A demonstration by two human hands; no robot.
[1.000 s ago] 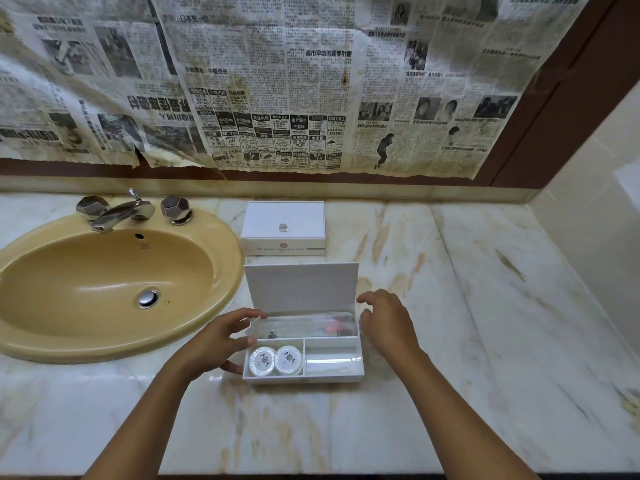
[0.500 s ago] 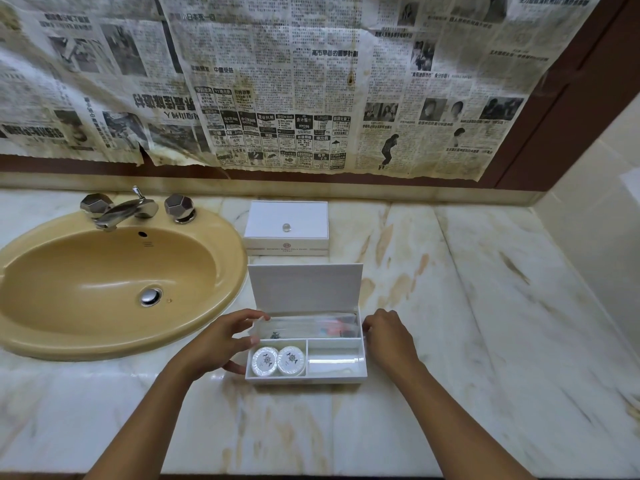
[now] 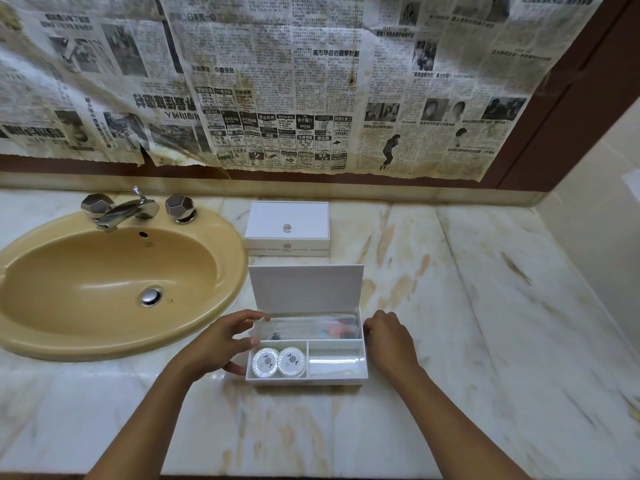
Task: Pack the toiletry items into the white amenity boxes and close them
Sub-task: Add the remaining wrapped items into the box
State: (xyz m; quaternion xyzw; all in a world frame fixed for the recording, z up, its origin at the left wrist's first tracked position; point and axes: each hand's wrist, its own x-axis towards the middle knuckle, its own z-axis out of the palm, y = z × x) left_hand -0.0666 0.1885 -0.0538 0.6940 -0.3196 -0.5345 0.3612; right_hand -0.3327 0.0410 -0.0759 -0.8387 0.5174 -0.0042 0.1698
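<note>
Standing on the marble bench (image 3: 467, 306), the open box (image 3: 306, 379) has its lid (image 3: 304, 287) upright. Left hand (image 3: 214, 344) fingers pinch a clear packet (image 3: 304, 329) in the back compartment; right hand (image 3: 389, 341) fingers curl on the box's right wall. Two round soaps (image 3: 278, 362) lie front-left. A 2nd, closed box (image 3: 287, 228) sits behind, nr the sink (image 3: 214, 306).

Head view (near) down over countertop (image 3: 450, 341)

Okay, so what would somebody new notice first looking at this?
Probably the open white amenity box at the counter's middle, lid up, two round soaps in its front-left compartment, a hand at each end. Then the yellow sink on the left, and old newspaper covering the wall behind.
</note>
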